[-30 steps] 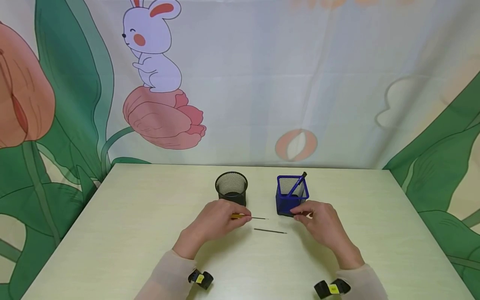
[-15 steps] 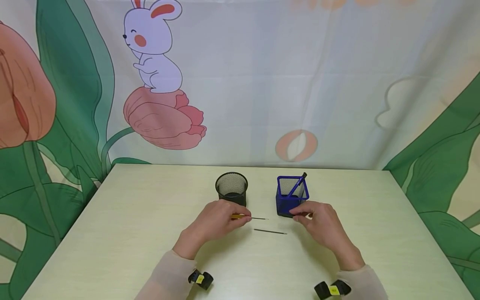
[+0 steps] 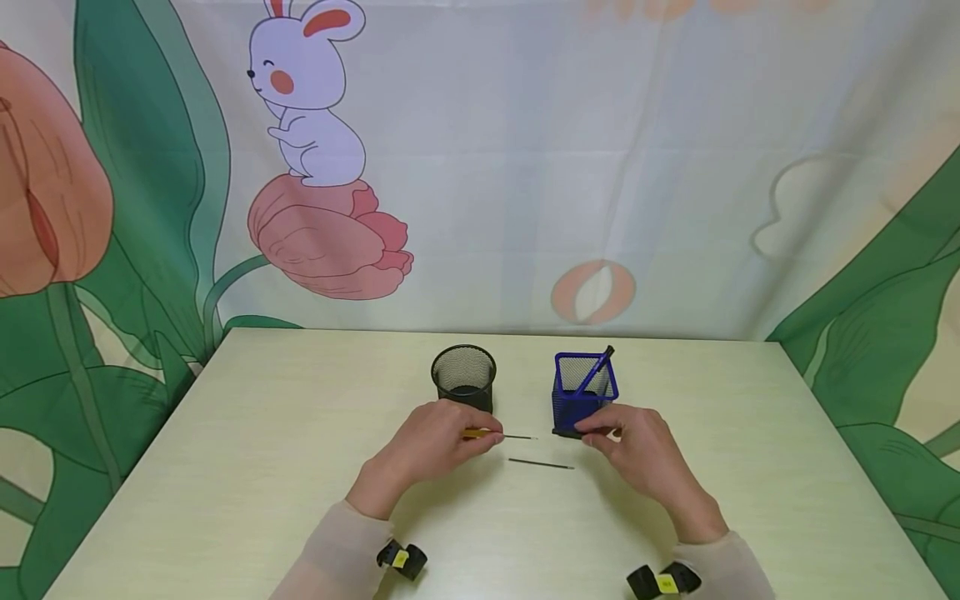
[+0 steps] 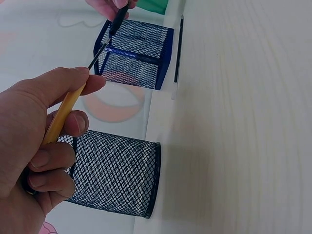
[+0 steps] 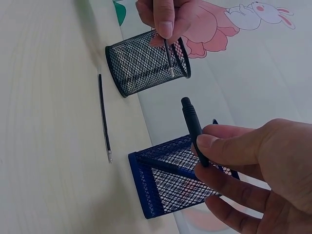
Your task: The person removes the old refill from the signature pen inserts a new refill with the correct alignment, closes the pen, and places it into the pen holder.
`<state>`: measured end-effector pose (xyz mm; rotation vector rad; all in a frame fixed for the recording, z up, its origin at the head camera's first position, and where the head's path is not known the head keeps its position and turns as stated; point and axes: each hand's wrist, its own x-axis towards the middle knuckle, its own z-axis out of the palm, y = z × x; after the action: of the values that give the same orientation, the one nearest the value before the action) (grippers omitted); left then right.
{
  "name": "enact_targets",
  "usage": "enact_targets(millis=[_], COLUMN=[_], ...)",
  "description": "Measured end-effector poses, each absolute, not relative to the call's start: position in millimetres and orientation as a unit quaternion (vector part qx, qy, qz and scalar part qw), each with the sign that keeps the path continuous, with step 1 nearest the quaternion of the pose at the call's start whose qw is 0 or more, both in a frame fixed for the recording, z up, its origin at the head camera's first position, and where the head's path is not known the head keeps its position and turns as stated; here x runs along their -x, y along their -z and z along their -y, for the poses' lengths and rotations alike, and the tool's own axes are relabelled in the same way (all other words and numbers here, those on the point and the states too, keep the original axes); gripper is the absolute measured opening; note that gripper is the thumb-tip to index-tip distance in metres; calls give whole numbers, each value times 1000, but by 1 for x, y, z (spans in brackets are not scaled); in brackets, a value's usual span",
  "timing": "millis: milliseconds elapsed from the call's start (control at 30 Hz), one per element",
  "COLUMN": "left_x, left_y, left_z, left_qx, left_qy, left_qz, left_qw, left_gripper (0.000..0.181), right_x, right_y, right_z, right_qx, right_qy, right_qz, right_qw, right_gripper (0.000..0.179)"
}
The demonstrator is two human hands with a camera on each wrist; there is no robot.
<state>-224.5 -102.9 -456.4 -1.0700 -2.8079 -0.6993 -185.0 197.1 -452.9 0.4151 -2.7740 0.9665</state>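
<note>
Across woodgrain tabletop (image 4: 234,122), left fingers (image 4: 58,84) pinch a yellow barrel (image 4: 62,115), right fingers (image 5: 234,185) a ribbed tube (image 5: 191,119).

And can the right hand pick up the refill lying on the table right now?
Probably not yet: the right hand pinches a black pen part, so it seems occupied. The way to the refill otherwise looks free.

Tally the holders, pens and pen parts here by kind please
Mesh holders: 2, black holder, blue holder
Pen in blue holder: 1
Refills: 2, one on table, one in left hand
Yellow barrel: 1
Black pen piece: 1
Total: 7
</note>
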Motion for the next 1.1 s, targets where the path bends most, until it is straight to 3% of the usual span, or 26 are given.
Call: enact_targets(millis=[1100], left_x=[225], left_y=[457], left_z=[101], left_qx=[352], left_qy=[219], left_qz=[909], left_qw=[31], left_gripper=[15], right_x=[185], right_y=[456], right_z=[-191], right_qx=[-153], right_qy=[-323], right_qz=[932], right_qw=[66], right_gripper=[18])
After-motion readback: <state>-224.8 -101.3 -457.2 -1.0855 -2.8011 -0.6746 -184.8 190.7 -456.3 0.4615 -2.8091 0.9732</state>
